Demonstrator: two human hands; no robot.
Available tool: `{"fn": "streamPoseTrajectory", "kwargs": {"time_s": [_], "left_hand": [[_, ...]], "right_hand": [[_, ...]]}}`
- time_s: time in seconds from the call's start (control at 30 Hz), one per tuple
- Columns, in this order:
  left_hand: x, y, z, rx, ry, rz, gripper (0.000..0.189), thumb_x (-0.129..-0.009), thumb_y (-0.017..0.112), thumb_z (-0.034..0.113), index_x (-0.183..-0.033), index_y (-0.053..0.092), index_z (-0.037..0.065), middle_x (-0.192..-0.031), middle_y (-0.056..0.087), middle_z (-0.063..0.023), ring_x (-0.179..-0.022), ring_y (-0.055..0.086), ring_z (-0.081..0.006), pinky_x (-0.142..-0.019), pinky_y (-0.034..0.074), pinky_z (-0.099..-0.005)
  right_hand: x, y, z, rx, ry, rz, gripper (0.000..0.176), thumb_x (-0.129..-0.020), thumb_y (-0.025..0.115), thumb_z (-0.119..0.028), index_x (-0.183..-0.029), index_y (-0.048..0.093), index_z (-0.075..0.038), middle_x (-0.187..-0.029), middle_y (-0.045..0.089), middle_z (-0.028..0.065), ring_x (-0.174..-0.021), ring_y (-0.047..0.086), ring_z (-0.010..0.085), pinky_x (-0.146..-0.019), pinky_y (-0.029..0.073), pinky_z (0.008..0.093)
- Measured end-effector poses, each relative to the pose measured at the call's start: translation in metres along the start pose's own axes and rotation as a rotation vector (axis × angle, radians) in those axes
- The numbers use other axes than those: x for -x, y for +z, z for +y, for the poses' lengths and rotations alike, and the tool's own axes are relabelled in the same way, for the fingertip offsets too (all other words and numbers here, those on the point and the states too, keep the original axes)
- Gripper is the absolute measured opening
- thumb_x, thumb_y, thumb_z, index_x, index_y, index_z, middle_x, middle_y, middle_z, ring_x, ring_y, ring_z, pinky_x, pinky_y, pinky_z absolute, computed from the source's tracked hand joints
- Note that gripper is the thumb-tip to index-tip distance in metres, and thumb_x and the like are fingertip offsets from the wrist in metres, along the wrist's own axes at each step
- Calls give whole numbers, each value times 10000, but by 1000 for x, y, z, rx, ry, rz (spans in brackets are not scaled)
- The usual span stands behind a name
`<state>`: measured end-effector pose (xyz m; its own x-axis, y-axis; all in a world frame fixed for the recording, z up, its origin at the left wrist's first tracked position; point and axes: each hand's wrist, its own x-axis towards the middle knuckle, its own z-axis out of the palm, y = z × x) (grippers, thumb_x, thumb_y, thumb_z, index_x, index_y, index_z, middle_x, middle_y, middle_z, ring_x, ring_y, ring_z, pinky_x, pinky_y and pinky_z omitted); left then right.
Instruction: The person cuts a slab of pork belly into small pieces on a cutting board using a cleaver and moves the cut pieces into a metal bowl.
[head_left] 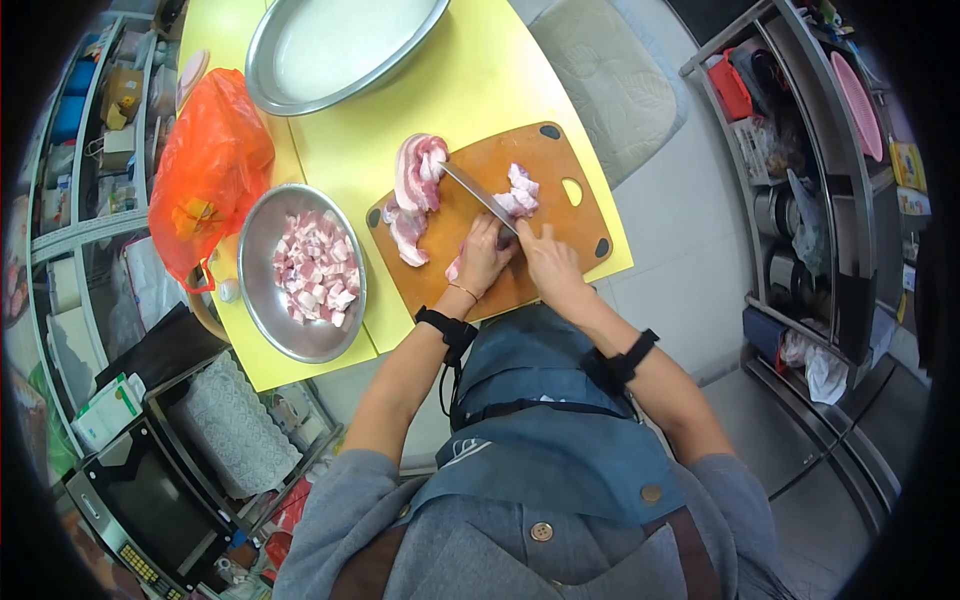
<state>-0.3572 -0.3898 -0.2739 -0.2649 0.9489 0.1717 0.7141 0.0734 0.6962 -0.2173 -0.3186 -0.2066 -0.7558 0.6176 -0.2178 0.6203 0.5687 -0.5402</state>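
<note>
On the brown cutting board [560,150], my right hand [552,264] is closed around the handle of a kitchen knife [474,188]. The blade points up and left across the board. My left hand [480,262] presses with curled fingers on a strip of pork [453,270], mostly hidden beneath it, close to the blade. Beyond the knife lie several cut pork pieces [517,192]. Larger slabs of pork belly [416,178] rest at the board's left side. Left of the board, a metal bowl [252,296] contains many small pork cubes.
A large metal basin [262,88] with whitish contents stands at the back of the yellow table [480,80]. An orange plastic bag [215,150] sits at the left. A cushioned stool [610,85] is beyond the table; a metal rack [845,200] stands on the right.
</note>
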Motion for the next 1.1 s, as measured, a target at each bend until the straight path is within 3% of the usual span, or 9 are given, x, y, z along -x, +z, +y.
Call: {"fn": "streamPoseTrajectory", "kwargs": {"time_s": [0.1,0.2,0.33,0.43,0.7,0.8,0.9,1.0,1.1], "left_hand": [[1,-6,5,-35,35,-17,393,-688,686,59,-1054,562,-10,-1029,562,-182,-973,523,-360,-843,455,-415],[3,-1,2,-18,-180,44,379,-686,685,61,-1033,556,-17,-1018,552,-183,-964,521,-364,-835,453,-415],[1,2,3,-34,-139,154,341,-692,682,63,-996,550,-17,-1013,543,-167,-959,522,-356,-807,458,-413],[17,3,19,-70,-96,-74,330,-699,678,61,-994,549,-8,-996,541,-158,-959,527,-348,-803,460,-410],[-4,12,18,77,-86,182,288,-712,743,103,-917,558,21,-961,541,-134,-935,534,-323,-802,449,-401],[-2,-1,22,159,-216,93,295,-711,746,121,-900,549,9,-961,539,-143,-923,535,-322,-797,448,-396],[4,-16,26,15,-177,124,309,-705,749,135,-896,545,2,-948,538,-149,-905,532,-324,-786,450,-389],[8,-22,19,-65,-20,105,303,-700,747,144,-883,549,7,-926,535,-144,-885,531,-326,-762,457,-387],[11,-18,19,-52,10,128,268,-702,735,120,-865,554,9,-901,527,-144,-875,527,-327,-763,459,-388]], "right_hand": [[-5,4,-4,10,7,-30,544,-771,470,71,-1295,391,-56,-949,504,267,-742,598,439,-641,483,513],[40,-9,14,16,47,-103,509,-792,468,45,-1285,392,-55,-943,513,258,-742,602,434,-640,486,513],[64,-11,25,15,61,-88,467,-820,470,5,-1276,406,-72,-927,530,245,-730,614,430,-631,492,516],[33,-5,15,9,19,-6,483,-818,472,10,-1291,418,-68,-908,537,246,-752,615,431,-647,489,517],[19,-31,32,-78,104,-15,351,-905,465,-60,-1255,453,-46,-1001,570,250,-840,576,458,-712,470,508],[33,-41,23,-35,36,57,439,-820,476,10,-1254,458,-49,-922,564,232,-744,615,423,-658,491,495],[42,-41,12,-59,13,20,441,-807,493,12,-1243,459,-48,-909,555,224,-723,616,419,-634,490,496],[48,-42,-1,-86,38,-38,347,-893,472,-52,-1239,449,-56,-904,546,229,-735,582,454,-640,474,514],[50,-33,-6,-57,21,-43,413,-815,502,-2,-1220,442,-52,-883,537,220,-721,603,432,-629,482,506]]}}
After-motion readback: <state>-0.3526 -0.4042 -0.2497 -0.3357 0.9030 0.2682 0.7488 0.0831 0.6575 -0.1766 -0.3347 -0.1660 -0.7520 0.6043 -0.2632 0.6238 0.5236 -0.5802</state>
